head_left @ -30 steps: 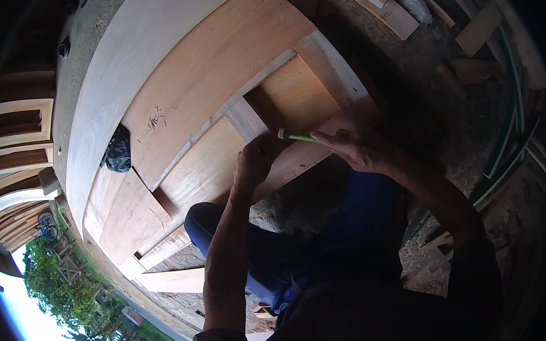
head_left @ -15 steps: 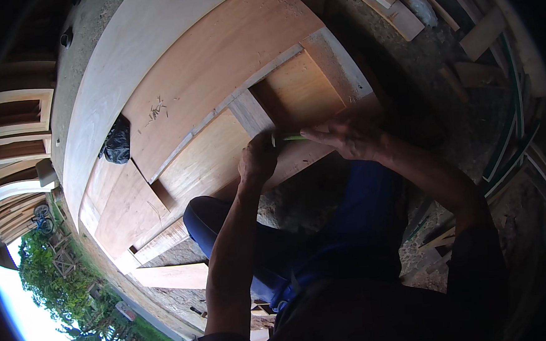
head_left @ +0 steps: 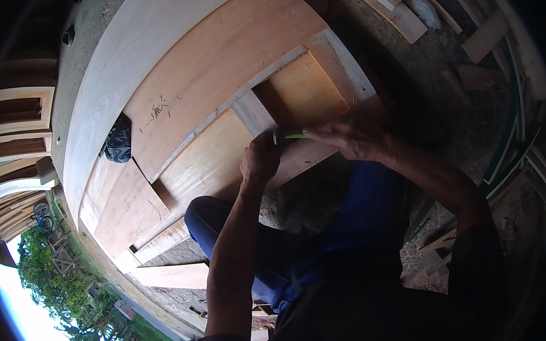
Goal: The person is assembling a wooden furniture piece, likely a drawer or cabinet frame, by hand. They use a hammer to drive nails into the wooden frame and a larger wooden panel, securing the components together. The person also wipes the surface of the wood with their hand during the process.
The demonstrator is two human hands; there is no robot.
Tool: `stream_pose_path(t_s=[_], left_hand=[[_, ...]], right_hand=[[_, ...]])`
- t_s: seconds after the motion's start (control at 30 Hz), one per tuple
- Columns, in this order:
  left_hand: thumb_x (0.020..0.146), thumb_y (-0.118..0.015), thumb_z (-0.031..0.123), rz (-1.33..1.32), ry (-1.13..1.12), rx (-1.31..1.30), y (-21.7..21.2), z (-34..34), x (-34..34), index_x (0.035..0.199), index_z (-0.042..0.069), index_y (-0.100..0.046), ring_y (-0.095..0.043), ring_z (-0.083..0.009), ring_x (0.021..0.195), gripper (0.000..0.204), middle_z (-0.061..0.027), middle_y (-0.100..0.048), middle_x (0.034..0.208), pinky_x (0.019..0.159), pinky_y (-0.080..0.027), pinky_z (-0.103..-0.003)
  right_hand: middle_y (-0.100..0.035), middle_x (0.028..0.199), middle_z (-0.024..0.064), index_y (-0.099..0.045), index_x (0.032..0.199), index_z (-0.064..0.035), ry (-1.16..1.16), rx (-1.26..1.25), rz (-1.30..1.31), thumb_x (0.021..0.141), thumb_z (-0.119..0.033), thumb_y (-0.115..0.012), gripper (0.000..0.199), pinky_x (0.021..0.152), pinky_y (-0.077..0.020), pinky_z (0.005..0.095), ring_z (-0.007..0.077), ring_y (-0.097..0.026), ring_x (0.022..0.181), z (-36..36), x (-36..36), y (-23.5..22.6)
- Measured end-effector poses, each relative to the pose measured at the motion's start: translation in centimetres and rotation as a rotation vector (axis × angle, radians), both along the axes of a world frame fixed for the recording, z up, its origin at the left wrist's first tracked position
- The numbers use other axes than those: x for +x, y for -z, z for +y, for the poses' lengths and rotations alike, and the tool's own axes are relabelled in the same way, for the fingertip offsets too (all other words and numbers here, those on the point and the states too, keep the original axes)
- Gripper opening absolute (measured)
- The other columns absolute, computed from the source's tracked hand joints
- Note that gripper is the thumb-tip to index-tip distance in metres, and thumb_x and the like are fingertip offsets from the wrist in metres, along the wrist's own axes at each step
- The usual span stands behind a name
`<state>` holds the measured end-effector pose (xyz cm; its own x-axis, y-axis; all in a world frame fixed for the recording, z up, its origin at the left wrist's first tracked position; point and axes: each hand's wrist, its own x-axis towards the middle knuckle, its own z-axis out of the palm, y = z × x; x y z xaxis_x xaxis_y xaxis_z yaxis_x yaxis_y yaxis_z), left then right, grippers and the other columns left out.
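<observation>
My right hand (head_left: 351, 139) is closed around a slim green handle, with its forefinger stretched along it. It looks like the handle of a small hammer (head_left: 293, 136), whose pale, curved head is beside my left fingertips. My left hand (head_left: 261, 160) is closed in a pinch at the lower end of a short grey crosspiece (head_left: 254, 109) in a wooden frame. Whatever the left fingers hold is hidden. The frame (head_left: 328, 158) lies over my knees on a large reddish plywood panel (head_left: 217, 67).
Small thin pieces, perhaps nails (head_left: 157, 110), lie scattered on the panel. A black plastic bag (head_left: 117, 141) rests at its left. Offcuts and boards (head_left: 487, 35) crowd the right floor. Wooden frames (head_left: 13, 111) stand at far left, with greenery outside.
Both hands stay almost in place at the crosspiece. The whole view has shifted very slightly, and the green handle has tilted a little.
</observation>
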<state>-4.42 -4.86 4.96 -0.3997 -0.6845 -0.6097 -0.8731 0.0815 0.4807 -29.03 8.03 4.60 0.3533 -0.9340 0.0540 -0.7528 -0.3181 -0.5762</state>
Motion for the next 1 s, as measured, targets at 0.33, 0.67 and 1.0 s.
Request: stream_pose_path(t_s=[0.33, 0.67, 1.0], left_hand=[[0.088, -0.068, 0.039, 0.043, -0.015, 0.039, 0.7, -0.1, 0.5, 0.118, 0.015, -0.07, -0.069, -0.0336, 0.104, 0.039, -0.0156, -0.073, 0.107, 0.087, -0.053, -0.045], [0.089, -0.068, 0.038, -0.003, 0.008, 0.033, 0.6, 0.1, 0.0, 0.117, 0.013, -0.07, -0.068, -0.0357, 0.104, 0.038, -0.0162, -0.072, 0.108, 0.087, -0.053, -0.048], [0.088, -0.068, 0.04, -0.036, 0.021, 0.028, 1.1, 0.1, 0.3, 0.119, 0.012, -0.069, -0.068, -0.0362, 0.107, 0.041, -0.0169, -0.072, 0.11, 0.09, -0.052, -0.048]], right_hand=[[-0.063, 0.069, 0.0139, -0.045, 0.149, -0.0181, 0.344, 0.277, -0.449, 0.1, -0.014, -0.056, 0.05, 0.055, -0.0538, 0.0348, 0.0194, -0.065, 0.058, -1.1, -0.3, -0.2], [-0.052, 0.062, 0.0056, -0.035, 0.155, -0.0157, 0.364, 0.743, -0.549, 0.106, -0.02, -0.045, 0.05, 0.042, -0.0483, 0.0311, 0.013, -0.051, 0.043, -5.3, -4.7, -1.7], [-0.057, 0.067, 0.0053, -0.041, 0.152, -0.0184, 0.634, 0.405, -0.537, 0.105, -0.019, -0.048, 0.048, 0.046, -0.0482, 0.0324, 0.011, -0.047, 0.044, -6.2, -4.4, -1.6]])
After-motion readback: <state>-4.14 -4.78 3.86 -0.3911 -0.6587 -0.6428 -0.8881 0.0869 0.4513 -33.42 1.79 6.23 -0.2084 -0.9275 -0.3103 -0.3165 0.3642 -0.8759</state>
